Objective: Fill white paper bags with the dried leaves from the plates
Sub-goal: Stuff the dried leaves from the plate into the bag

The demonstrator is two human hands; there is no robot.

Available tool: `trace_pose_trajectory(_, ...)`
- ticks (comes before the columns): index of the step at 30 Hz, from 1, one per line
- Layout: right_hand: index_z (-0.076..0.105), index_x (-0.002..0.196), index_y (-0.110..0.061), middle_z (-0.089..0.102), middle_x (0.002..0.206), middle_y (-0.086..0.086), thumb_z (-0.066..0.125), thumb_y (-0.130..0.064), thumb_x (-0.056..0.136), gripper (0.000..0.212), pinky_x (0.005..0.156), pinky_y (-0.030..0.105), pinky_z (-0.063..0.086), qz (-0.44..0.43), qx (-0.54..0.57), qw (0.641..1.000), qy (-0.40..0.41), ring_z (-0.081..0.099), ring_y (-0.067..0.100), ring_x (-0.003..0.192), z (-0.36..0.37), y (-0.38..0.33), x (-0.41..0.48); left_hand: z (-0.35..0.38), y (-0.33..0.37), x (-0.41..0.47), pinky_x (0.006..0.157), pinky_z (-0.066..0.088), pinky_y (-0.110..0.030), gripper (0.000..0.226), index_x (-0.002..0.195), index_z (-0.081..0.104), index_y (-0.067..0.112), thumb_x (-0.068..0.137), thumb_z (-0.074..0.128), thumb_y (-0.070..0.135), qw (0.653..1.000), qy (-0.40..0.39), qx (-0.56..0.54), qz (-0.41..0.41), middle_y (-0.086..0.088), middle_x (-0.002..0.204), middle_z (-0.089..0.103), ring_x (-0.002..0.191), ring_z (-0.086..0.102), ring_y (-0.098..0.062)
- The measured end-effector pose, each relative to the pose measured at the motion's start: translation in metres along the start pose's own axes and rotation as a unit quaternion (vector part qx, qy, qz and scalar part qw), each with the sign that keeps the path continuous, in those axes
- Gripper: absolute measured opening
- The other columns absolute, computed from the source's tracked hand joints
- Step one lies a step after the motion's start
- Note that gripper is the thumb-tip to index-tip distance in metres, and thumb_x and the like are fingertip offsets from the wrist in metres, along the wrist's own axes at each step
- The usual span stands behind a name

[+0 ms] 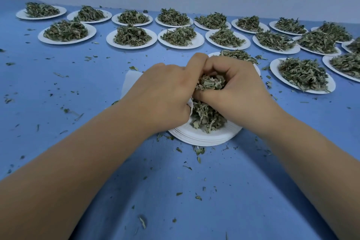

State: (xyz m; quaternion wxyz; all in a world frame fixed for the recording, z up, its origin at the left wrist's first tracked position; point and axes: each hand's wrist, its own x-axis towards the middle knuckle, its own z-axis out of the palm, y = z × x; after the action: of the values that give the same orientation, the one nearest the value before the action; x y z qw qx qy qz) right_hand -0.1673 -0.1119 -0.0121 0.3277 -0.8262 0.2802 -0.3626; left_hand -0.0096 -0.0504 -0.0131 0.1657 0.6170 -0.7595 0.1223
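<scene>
Now left hand (pixel 165 93) holds paper bag (pixel 131 82); right hand (pixel 235 88) grips dried leaves (pixel 210 83).

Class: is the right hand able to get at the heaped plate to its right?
Probably yes: only table lies between the right hand and that plate, though its fingers hold leaves.

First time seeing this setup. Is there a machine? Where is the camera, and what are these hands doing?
No machine: one camera worn on a person's head looks down at their two bare hands. The left hand grips a white paper bag, mostly hidden by it. The right hand clutches a bunch of dried green leaves over a stack of white paper plates. Further white plates heaped with leaves stand in rows on the blue table cover, with leaf crumbs scattered about.
</scene>
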Motion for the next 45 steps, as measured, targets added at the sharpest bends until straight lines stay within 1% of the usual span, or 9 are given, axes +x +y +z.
trace_pose_trajectory(6, 0.053, 0.082, -0.017, 0.055, 0.078, -0.010, 0.081, -0.014, 0.068, 0.031, 0.065, 0.015, 0.040, 0.023, -0.076, 0.994, 0.071, 0.050, 0.005, 0.072, 0.013, -0.004, 0.000, -0.002, 0.003, 0.000, 0.045, 0.012, -0.026, 0.088, 0.144, 0.028, 0.014, 0.061, 0.056, 0.002, 1.000, -0.005, -0.012, -0.014, 0.009, 0.057, 0.031, 0.048, 0.031, -0.008)
trace_pose_trajectory(15, 0.074, 0.099, -0.028, 0.070, 0.091, -0.015, 0.074, -0.020, 0.078, 0.022, 0.085, 0.027, 0.053, 0.084, 0.130, 0.978, -0.140, 0.067, 0.007, 0.088, -0.023, 0.003, -0.001, 0.001, -0.003, -0.005, 0.041, 0.023, -0.027, 0.108, 0.153, 0.012, 0.036, 0.065, 0.066, 0.004, 0.990, -0.029, -0.109, -0.086, 0.005, 0.060, 0.046, 0.046, 0.043, -0.010)
trace_pose_trajectory(19, 0.077, 0.097, -0.034, 0.074, 0.101, -0.019, 0.082, -0.007, 0.082, 0.031, 0.100, 0.028, 0.051, 0.039, 0.070, 0.993, -0.090, 0.068, 0.002, 0.103, -0.025, 0.007, -0.002, 0.001, -0.002, -0.005, 0.040, 0.022, -0.026, 0.109, 0.154, 0.010, 0.038, 0.067, 0.062, 0.000, 0.986, -0.030, -0.135, -0.092, 0.005, 0.054, 0.041, 0.042, 0.042, -0.011)
trace_pose_trajectory(25, 0.069, 0.093, -0.022, 0.069, 0.084, -0.017, 0.078, 0.006, 0.071, 0.037, 0.066, 0.008, 0.046, 0.019, 0.020, 0.999, -0.017, 0.064, -0.007, 0.075, -0.007, 0.008, 0.001, -0.005, 0.005, -0.001, 0.045, 0.024, -0.025, 0.111, 0.156, -0.003, 0.035, 0.069, 0.057, -0.002, 0.996, -0.053, -0.070, -0.007, 0.003, 0.073, 0.046, 0.053, 0.039, -0.008)
trace_pose_trajectory(30, 0.058, 0.117, -0.029, 0.068, 0.118, -0.013, 0.082, -0.015, 0.075, 0.051, 0.092, 0.036, 0.057, 0.104, 0.059, 0.991, -0.066, 0.064, 0.015, 0.114, -0.011, 0.011, 0.004, -0.010, 0.007, -0.003, 0.047, 0.017, -0.018, 0.118, 0.158, 0.008, 0.031, 0.063, 0.066, -0.008, 0.997, -0.008, -0.075, 0.024, 0.016, 0.071, 0.037, 0.054, 0.035, -0.002)
trace_pose_trajectory(36, 0.061, 0.116, -0.036, 0.069, 0.106, -0.023, 0.081, -0.021, 0.066, 0.056, 0.076, 0.027, 0.059, 0.088, 0.124, 0.985, -0.087, 0.065, -0.008, 0.098, -0.012, 0.011, 0.003, -0.004, 0.009, -0.003, 0.069, 0.046, -0.027, 0.108, 0.152, 0.024, 0.031, 0.058, 0.060, -0.010, 0.986, 0.045, -0.157, 0.029, 0.020, 0.098, 0.051, 0.093, 0.039, -0.008)
trace_pose_trajectory(39, 0.066, 0.109, -0.044, 0.067, 0.117, 0.008, 0.082, -0.029, 0.061, 0.053, 0.085, 0.053, 0.059, 0.092, 0.150, 0.981, -0.079, 0.066, 0.031, 0.104, -0.011, 0.012, 0.004, -0.003, 0.009, -0.003, 0.088, 0.047, -0.038, 0.108, 0.149, 0.023, 0.040, 0.059, 0.061, -0.005, 0.974, 0.046, -0.221, -0.016, 0.000, 0.120, 0.053, 0.112, 0.046, -0.018)
trace_pose_trajectory(42, 0.068, 0.104, -0.042, 0.055, 0.123, 0.035, 0.083, -0.026, 0.056, 0.052, 0.092, 0.070, 0.049, 0.098, 0.189, 0.975, -0.064, 0.059, 0.050, 0.110, -0.012, 0.014, 0.006, 0.002, 0.008, -0.004, 0.092, 0.037, -0.014, 0.108, 0.151, 0.023, 0.040, 0.061, 0.064, -0.005, 0.966, 0.028, -0.257, -0.008, 0.009, 0.129, 0.047, 0.121, 0.040, -0.007)
trace_pose_trajectory(45, 0.068, 0.105, -0.038, 0.059, 0.126, 0.023, 0.082, -0.018, 0.062, 0.050, 0.093, 0.050, 0.057, 0.097, 0.175, 0.978, -0.064, 0.063, 0.018, 0.106, -0.019, 0.018, 0.005, 0.000, 0.005, -0.008, 0.094, 0.033, -0.006, 0.105, 0.153, 0.022, 0.041, 0.068, 0.066, -0.003, 0.956, 0.022, -0.292, -0.020, 0.013, 0.141, 0.041, 0.130, 0.034, 0.001)
